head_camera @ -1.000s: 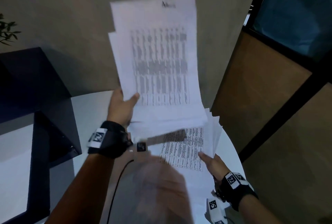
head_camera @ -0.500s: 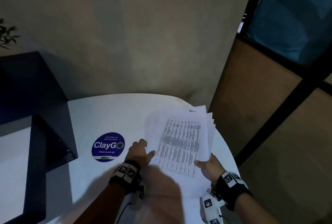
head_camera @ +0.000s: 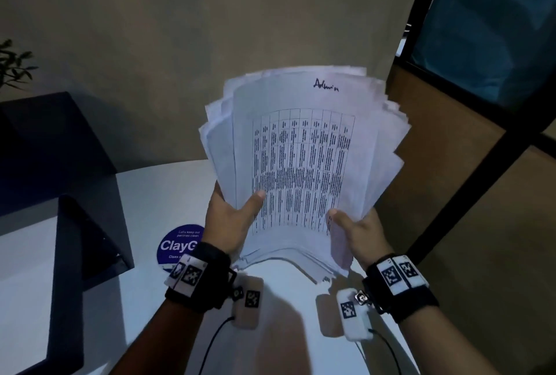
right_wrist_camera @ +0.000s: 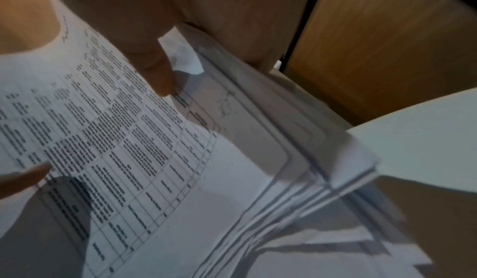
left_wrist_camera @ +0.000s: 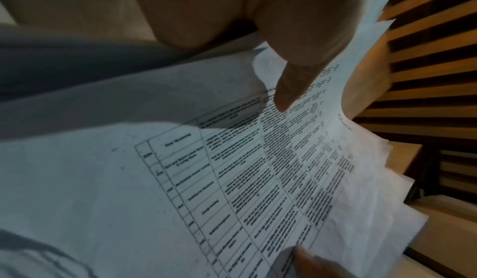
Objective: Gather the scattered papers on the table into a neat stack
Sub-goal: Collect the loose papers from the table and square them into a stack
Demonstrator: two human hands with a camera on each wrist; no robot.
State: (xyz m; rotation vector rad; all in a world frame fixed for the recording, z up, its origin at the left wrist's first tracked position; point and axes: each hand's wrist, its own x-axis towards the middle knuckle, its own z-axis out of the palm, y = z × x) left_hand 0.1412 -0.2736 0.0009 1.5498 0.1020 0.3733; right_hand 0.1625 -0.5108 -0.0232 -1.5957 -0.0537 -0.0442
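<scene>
A thick bundle of white papers (head_camera: 304,158) is held up above the round white table (head_camera: 168,194), its sheets fanned unevenly at both sides. The top sheet carries a printed table and a handwritten word. My left hand (head_camera: 231,218) grips the bundle's lower left edge, thumb on the front. My right hand (head_camera: 358,232) grips the lower right edge the same way. In the left wrist view my left thumb (left_wrist_camera: 291,82) presses the printed sheet (left_wrist_camera: 232,180). In the right wrist view my right thumb (right_wrist_camera: 157,72) lies on the papers (right_wrist_camera: 129,139), whose edges (right_wrist_camera: 296,190) are staggered.
A round blue sticker (head_camera: 177,247) lies on the table by my left wrist. A dark block-shaped furniture piece (head_camera: 57,182) stands at the left. A wood-panelled partition with black frame (head_camera: 469,182) is to the right, and a plain wall lies behind.
Half a second ago the papers lay flat on the table under both hands. Now both hands have lifted the whole bundle upright above the table.
</scene>
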